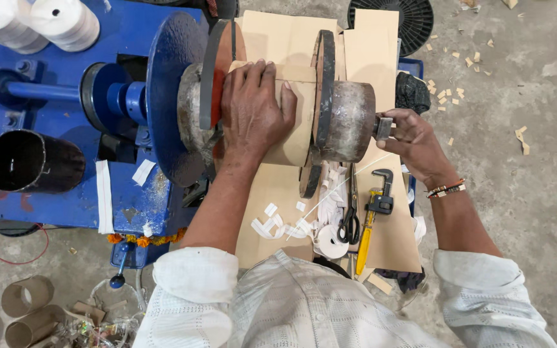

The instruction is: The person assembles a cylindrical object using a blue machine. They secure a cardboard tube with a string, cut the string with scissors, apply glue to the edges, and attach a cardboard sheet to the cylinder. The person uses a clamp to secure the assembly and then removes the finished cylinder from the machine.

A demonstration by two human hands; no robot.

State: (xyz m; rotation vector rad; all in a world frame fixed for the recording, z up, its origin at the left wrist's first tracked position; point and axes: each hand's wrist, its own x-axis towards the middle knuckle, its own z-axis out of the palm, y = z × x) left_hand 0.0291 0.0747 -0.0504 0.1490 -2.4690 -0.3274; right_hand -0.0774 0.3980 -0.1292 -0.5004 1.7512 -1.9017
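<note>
cardboard tube (pixel 291 138) sits between two discs under left hand (pixel 253 113), fingers (pixel 259 74) spread flat; right hand (pixel 414 138) fingers pinch the metal knob (pixel 383 127).

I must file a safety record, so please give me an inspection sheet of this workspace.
Surface: brown cardboard sheets over a blue machine base.
Job's things: tan cardboard roll between round clamp discs; grey metal cylinder.
Clutter: black scissors, yellow-handled pipe wrench, white tape scraps.
Hands: left hand flat on the roll; right hand fingers grip the cylinder's end nut.
Cables: red wire on floor.
Surroundings: concrete floor, cardboard tubes, white spools.
</note>
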